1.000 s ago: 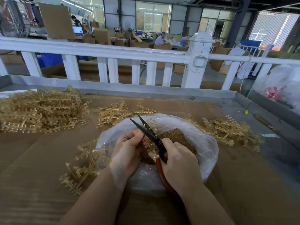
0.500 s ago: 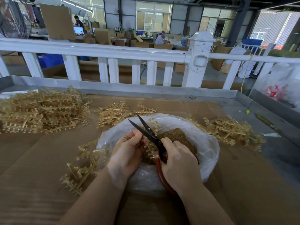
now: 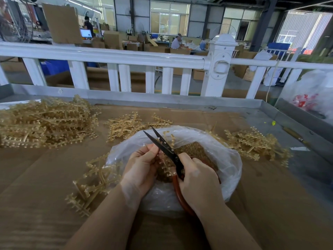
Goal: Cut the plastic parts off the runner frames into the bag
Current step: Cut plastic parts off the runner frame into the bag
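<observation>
Over the bag (image 3: 228, 159) at the desk's near middle, our left hand (image 3: 142, 168) pinches a runner frame (image 3: 166, 156); right hand (image 3: 196, 179) fingers curl round the scissors (image 3: 162, 143), blades parted.

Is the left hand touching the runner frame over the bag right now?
Touching. The head view shows the left hand with its fingers curled round the runner frame, holding it over the plastic bag beside the open scissors.
</observation>
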